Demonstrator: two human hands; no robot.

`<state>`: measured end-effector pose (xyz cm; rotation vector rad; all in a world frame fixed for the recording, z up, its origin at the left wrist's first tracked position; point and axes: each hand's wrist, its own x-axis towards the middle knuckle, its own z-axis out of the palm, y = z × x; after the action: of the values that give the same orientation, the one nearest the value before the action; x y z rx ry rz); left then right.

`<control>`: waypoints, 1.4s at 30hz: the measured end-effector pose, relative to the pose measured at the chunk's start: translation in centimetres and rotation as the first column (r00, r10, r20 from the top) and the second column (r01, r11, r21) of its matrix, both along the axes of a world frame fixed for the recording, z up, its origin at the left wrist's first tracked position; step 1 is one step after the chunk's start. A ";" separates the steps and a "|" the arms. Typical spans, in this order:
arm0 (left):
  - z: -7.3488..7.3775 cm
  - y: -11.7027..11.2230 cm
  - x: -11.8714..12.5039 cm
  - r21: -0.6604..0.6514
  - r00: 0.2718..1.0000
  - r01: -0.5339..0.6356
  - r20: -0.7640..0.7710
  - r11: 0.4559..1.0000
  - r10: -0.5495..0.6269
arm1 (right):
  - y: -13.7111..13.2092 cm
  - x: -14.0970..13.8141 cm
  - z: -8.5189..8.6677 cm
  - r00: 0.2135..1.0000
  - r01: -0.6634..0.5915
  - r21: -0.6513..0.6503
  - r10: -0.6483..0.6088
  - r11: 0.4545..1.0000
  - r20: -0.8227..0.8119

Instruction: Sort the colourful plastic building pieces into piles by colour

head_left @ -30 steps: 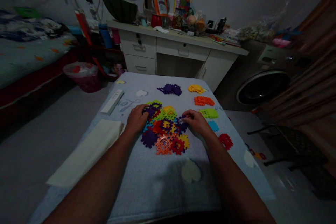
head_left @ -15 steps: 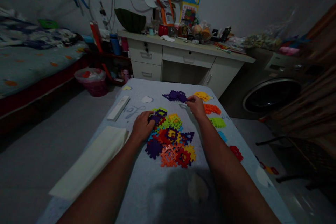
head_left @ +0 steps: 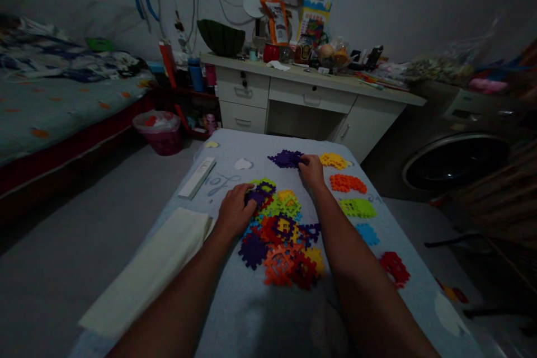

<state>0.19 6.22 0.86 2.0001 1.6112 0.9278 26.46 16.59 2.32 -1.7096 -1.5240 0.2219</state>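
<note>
A mixed heap of notched plastic interlocking pieces (head_left: 279,260) in several colours lies on the cloth-covered table. My left hand (head_left: 235,210) is at the heap's upper left, thumb and fingers about a purple interlocking piece (head_left: 260,198). Farther back, my right hand (head_left: 312,172) pinches at the right edge of a purple pile (head_left: 286,159); its fingertips partly hide what they hold. Sorted by colour down the right side are a yellow pile (head_left: 334,161), an orange pile (head_left: 348,183), a green pile (head_left: 358,207), blue pieces (head_left: 367,233) and red pieces (head_left: 394,269).
Along the table's left side lie a long white box (head_left: 197,178) and a folded cream cloth (head_left: 146,274). Behind the table stands a white desk (head_left: 243,86) crowded with items. A washing machine (head_left: 457,162) is at the right, a lined bin (head_left: 161,131) on the left floor.
The view has shifted, so everything sits slightly lower and farther right. My right hand stays at the purple pile's edge, its fingers now closer over it. My left hand remains at the heap.
</note>
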 end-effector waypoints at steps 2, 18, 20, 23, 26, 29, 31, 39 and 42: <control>-0.1 0.0 0.0 0.005 1.000 -0.014 0.004 1.000 0.013 | -0.2 -0.1 -0.1 0.996 -0.071 0.002 0.071 0.997 0.046; 0.1 0.3 -0.1 -0.021 0.888 -0.166 0.431 0.986 0.158 | -4.0 -5.0 5.3 0.653 -0.654 -0.420 0.749 0.630 0.107; 0.2 0.3 -0.2 -0.050 0.848 -0.193 0.493 0.980 0.192 | -4.4 -5.7 5.1 0.642 -0.625 -0.440 0.745 0.645 0.181; -0.1 0.4 -0.4 -0.095 0.797 -0.220 0.556 0.971 0.235 | -4.7 -6.5 4.7 0.617 -0.597 -0.461 0.743 0.656 0.258; -0.4 0.6 -0.5 -0.109 0.777 -0.237 0.576 0.965 0.256 | -4.6 -6.9 4.4 0.617 -0.565 -0.473 0.727 0.676 0.302; -0.5 0.6 -0.5 -0.108 0.783 -0.246 0.563 0.963 0.264 | -4.3 -6.6 4.5 0.655 -0.563 -0.451 0.707 0.692 0.267; -0.4 0.6 -0.4 -0.100 0.788 -0.249 0.557 0.963 0.262 | -4.0 -6.1 4.6 0.697 -0.580 -0.407 0.689 0.705 0.200; -0.3 0.3 -0.2 -0.079 0.811 -0.239 0.531 0.968 0.244 | -2.9 -2.4 3.6 0.820 -0.517 -0.263 0.383 0.815 -0.424; 0.0 0.2 -0.1 -0.068 0.820 -0.238 0.520 0.969 0.238 | -2.5 -1.3 3.0 0.763 -0.436 -0.213 0.234 0.874 -0.603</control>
<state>0.07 6.38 0.88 1.3771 1.5445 1.4209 25.15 14.11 5.35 -1.4061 -1.3697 1.1485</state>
